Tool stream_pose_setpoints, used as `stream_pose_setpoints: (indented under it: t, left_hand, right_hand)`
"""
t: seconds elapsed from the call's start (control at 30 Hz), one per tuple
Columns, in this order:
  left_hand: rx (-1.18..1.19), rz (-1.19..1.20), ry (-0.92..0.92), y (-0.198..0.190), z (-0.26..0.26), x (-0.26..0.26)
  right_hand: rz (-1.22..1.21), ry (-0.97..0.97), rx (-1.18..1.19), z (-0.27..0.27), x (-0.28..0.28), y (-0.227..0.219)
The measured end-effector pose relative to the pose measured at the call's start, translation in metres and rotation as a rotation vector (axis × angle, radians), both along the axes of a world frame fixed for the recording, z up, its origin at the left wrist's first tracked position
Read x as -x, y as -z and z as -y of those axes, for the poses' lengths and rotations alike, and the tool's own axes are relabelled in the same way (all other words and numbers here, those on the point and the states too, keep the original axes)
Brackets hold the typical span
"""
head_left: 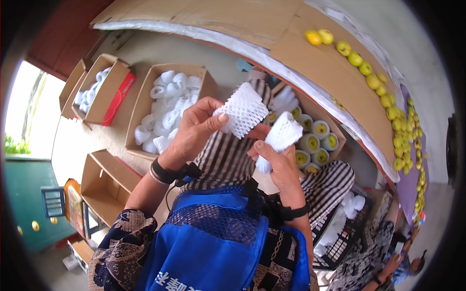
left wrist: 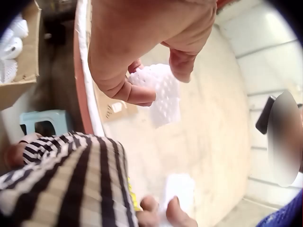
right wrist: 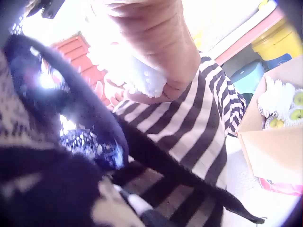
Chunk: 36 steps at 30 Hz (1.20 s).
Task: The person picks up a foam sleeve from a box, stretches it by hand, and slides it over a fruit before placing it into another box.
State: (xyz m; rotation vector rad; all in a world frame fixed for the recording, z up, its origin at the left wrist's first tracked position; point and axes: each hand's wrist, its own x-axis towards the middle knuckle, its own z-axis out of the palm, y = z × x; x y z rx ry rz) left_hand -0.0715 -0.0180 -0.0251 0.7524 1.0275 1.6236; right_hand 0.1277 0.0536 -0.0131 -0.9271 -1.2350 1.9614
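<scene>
Foam sleeve [head_left: 242,110] pinched by left hand [head_left: 195,127], second sleeve [head_left: 284,132] by right hand [head_left: 283,169]. Open carton [head_left: 208,83] heaped with loose sleeves [head_left: 170,117]; another carton [head_left: 321,109] holds sleeved yellow-green fruit [head_left: 321,128].

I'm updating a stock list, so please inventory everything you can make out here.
White foam mesh sleeves: two raised, white, centre
Cardboard-covered table: one, brown, upper right
Purple cloth: one, purple, far right
Loose round fruits: many, yellow-green, mostly on the table
Cardboard fruit box: one, brown, below the table edge
Foam-wrapped fruits: several, yellow-green, inside it
Open cardboard boxes: at least three, brown, one red-sided, left
Slatted plastic crate: one, black, lower right
Heaped foam pieces: many, white, in two open boxes and the crate
Plastic stool: one, light blue, left wrist view
Other person: at least one, dark-patterned clothing, lower right
Striped trousers: one pair, dark-and-pale, centre
Apron: one, blue, bottom centre
Left hand and right hand: two hands, bare, each holding a sleeve
</scene>
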Motion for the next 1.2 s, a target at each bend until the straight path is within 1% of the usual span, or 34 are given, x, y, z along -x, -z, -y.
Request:
stream_pose_setpoints:
  t: [0.03,0.07,0.17,0.2,0.3,0.33,0.4,0.43,0.5,0.57,0.6,0.63,0.7,0.73,0.8,0.83,0.87,0.9,0.97,1.0,1.07,1.1,1.17,1.2]
  left_hand:
    - [0.032,-0.097,0.015,-0.003,-0.006,-0.012]
    - [0.022,-0.122,0.026,-0.005,-0.011,-0.024]
    - [0.015,-0.163,0.086,-0.004,-0.024,-0.046]
    - [0.076,-0.137,0.14,-0.004,-0.026,-0.049]
    - [-0.014,-0.122,0.204,-0.016,-0.036,-0.078]
    - [-0.117,-0.15,0.22,-0.016,-0.041,-0.089]
    - [-0.041,-0.311,0.23,-0.023,-0.048,-0.105]
    - [-0.006,-0.394,0.232,-0.026,-0.052,-0.111]
    - [0.046,-0.113,0.181,-0.013,-0.064,-0.115]
    - [0.105,0.155,0.125,-0.006,-0.08,-0.105]
    - [0.054,0.242,0.023,-0.002,-0.087,-0.1]
    - [-0.004,0.262,-0.041,0.002,-0.091,-0.09]
    - [-0.058,0.348,-0.106,0.007,-0.095,-0.067]
    - [0.013,0.32,0.023,0.008,-0.092,-0.065]
    - [0.152,0.264,0.27,0.005,-0.076,-0.066]
    - [0.248,0.148,0.355,-0.011,-0.064,-0.087]
    - [0.343,0.028,0.434,-0.024,-0.054,-0.111]
    - [0.314,0.09,0.53,-0.013,-0.051,-0.118]
    - [0.109,0.2,0.377,-0.028,-0.052,-0.144]
    - [0.116,0.284,0.375,-0.023,-0.055,-0.139]
    - [0.127,0.456,0.371,-0.008,-0.069,-0.123]
    - [0.054,0.458,0.35,-0.006,-0.071,-0.116]
    - [-0.088,0.458,0.307,-0.004,-0.074,-0.103]
    - [-0.134,0.424,0.241,-0.005,-0.077,-0.1]
  right_hand:
    - [-0.041,0.045,0.016,-0.002,-0.004,-0.004]
    - [0.0,-0.011,-0.039,-0.009,-0.015,0.002]
    - [-0.104,0.21,-0.044,-0.01,-0.03,-0.005]
    - [-0.161,0.249,-0.048,-0.012,-0.037,-0.006]
    - [-0.135,0.379,-0.157,-0.011,-0.051,-0.006]
    - [-0.087,0.37,-0.174,-0.01,-0.056,-0.006]
    - [0.008,0.343,-0.206,-0.007,-0.065,-0.006]
    - [-0.003,0.311,-0.192,-0.006,-0.069,-0.005]
    - [-0.028,0.245,-0.167,-0.007,-0.08,0.0]
    - [-0.079,0.3,-0.113,-0.007,-0.094,0.002]
    - [-0.104,0.328,-0.088,-0.009,-0.1,0.003]
    - [-0.147,0.36,-0.094,-0.012,-0.105,0.003]
    - [-0.231,0.424,-0.102,-0.014,-0.114,0.004]
    - [-0.27,0.448,-0.106,-0.015,-0.116,0.004]
    - [-0.208,0.525,-0.145,-0.014,-0.112,-0.002]
    - [-0.178,0.561,-0.164,-0.013,-0.109,-0.005]
    - [-0.147,0.533,-0.22,-0.012,-0.106,-0.002]
    - [-0.128,0.494,-0.234,-0.011,-0.104,-0.001]
    - [-0.087,0.42,-0.259,-0.008,-0.101,0.001]
    - [0.009,0.348,-0.269,-0.006,-0.104,0.0]
    - [-0.089,0.345,-0.209,-0.005,-0.106,0.006]
    - [-0.14,0.345,-0.179,-0.005,-0.106,0.009]
    - [-0.159,0.403,-0.161,-0.008,-0.106,0.011]
    - [-0.169,0.433,-0.151,-0.008,-0.107,0.013]
